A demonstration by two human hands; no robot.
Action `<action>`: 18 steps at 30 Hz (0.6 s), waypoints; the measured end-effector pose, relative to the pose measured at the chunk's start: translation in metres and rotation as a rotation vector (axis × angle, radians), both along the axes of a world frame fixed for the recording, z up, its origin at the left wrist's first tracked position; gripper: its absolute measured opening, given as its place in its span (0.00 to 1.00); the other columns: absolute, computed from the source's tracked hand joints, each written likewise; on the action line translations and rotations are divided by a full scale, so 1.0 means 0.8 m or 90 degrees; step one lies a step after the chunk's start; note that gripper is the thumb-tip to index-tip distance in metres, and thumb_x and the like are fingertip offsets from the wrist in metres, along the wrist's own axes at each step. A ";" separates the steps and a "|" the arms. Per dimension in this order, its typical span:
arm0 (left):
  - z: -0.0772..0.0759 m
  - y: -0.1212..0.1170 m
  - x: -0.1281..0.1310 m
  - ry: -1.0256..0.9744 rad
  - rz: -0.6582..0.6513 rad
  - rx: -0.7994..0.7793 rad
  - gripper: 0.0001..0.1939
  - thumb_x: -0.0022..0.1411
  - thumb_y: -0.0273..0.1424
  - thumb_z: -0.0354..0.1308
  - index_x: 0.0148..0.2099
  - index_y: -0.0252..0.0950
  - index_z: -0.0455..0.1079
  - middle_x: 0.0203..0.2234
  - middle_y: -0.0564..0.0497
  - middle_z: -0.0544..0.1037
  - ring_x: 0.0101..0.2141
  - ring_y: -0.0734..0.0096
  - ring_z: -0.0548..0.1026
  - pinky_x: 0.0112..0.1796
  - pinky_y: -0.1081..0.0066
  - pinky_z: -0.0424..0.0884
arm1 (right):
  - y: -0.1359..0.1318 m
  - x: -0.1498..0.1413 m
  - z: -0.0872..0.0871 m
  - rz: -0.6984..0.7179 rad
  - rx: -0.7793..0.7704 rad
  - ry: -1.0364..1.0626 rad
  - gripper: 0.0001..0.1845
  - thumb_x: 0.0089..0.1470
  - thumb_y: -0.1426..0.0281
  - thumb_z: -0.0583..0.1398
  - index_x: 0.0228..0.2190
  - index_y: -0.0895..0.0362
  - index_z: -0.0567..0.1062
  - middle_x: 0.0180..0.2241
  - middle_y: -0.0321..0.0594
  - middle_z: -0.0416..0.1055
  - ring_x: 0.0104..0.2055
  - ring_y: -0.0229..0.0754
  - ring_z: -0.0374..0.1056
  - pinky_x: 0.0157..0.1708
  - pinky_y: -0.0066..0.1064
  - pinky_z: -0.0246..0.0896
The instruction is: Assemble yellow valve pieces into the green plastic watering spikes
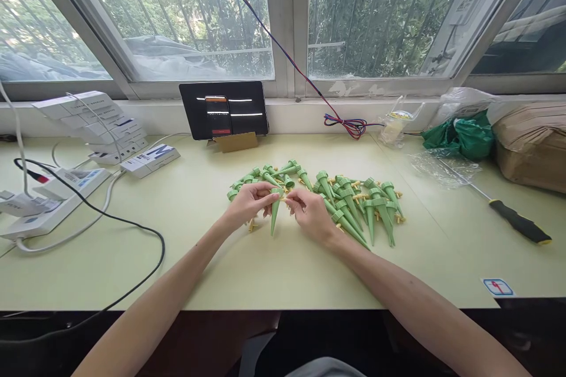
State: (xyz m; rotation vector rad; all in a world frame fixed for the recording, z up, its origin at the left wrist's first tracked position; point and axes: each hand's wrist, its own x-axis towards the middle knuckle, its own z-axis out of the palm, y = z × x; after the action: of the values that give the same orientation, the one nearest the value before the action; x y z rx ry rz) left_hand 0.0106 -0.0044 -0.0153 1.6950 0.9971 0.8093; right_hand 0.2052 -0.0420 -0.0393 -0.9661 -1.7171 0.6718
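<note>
Broadly, a pale yellow table (212, 271) spans the view, a loose heap of green spikes (325, 184) spread over its middle. At the heap's near edge, the person's left hand (250, 201) and right hand (315, 213) meet: the left pinches one tip-down spike (275, 218), the right a small yellow piece (283, 199) beside its cap.

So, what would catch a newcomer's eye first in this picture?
Probably the heap of green spikes in the middle of the table, with the left hand holding one spike point down and the right hand close beside it. Next, the dark tablet propped up near the window, then the black-handled screwdriver lying at the table's right side.
</note>
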 end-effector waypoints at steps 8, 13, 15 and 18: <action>0.000 -0.001 0.003 0.027 0.022 0.010 0.18 0.59 0.45 0.62 0.39 0.34 0.73 0.22 0.51 0.73 0.21 0.73 0.70 0.21 0.75 0.64 | 0.001 -0.003 -0.003 0.012 -0.048 0.049 0.08 0.61 0.68 0.56 0.31 0.56 0.72 0.22 0.34 0.70 0.24 0.37 0.68 0.27 0.28 0.63; 0.003 -0.002 0.004 0.000 0.025 -0.010 0.21 0.59 0.45 0.63 0.47 0.34 0.72 0.24 0.52 0.73 0.23 0.74 0.70 0.25 0.74 0.68 | 0.000 -0.005 -0.002 0.019 -0.074 0.090 0.07 0.61 0.67 0.56 0.33 0.56 0.72 0.23 0.35 0.71 0.24 0.37 0.69 0.26 0.28 0.66; 0.005 -0.003 0.004 -0.025 0.012 -0.035 0.21 0.58 0.45 0.63 0.47 0.34 0.72 0.23 0.53 0.73 0.23 0.75 0.69 0.26 0.73 0.68 | -0.001 -0.005 0.000 0.011 -0.083 0.100 0.08 0.61 0.66 0.57 0.33 0.56 0.72 0.23 0.35 0.71 0.24 0.38 0.70 0.26 0.28 0.66; 0.008 -0.003 0.005 -0.047 -0.026 -0.078 0.19 0.58 0.45 0.63 0.41 0.33 0.73 0.24 0.52 0.72 0.24 0.75 0.68 0.26 0.73 0.68 | -0.002 -0.005 0.003 0.003 -0.089 0.105 0.08 0.60 0.64 0.58 0.33 0.56 0.72 0.23 0.36 0.72 0.24 0.38 0.70 0.25 0.28 0.67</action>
State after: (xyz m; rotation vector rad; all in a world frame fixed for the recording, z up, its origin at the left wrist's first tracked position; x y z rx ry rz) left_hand 0.0148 -0.0068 -0.0087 1.5661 0.9400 0.7632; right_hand 0.2009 -0.0433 -0.0372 -0.9750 -1.5438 0.8591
